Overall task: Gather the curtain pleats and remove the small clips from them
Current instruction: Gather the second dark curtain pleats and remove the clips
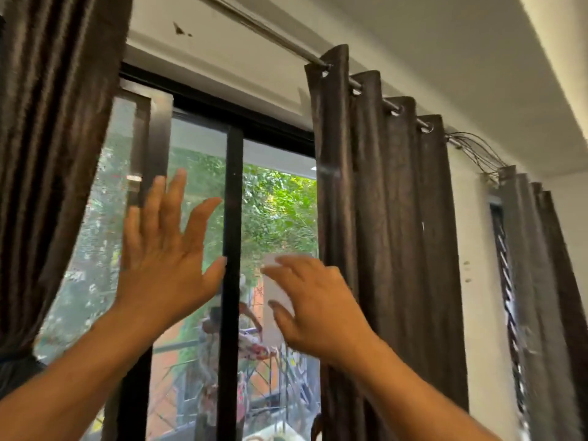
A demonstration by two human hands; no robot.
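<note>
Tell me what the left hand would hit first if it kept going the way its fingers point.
Probably the window glass: the left hand is open, fingers pointing up and forward at it, though depth is unclear.

The brown curtain [388, 218] is cloth with a soft sheen, hung on a shiny metal rod [254, 25].

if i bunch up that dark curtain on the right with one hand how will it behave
The dark curtain is probably floppy: it hangs in soft vertical folds from rings on the rod, so it should collapse and slide sideways easily. Its faint sheen hints it may slip through a loose grip. The long, dense drop suggests some weight. The right hand hovers at its edge.
</note>
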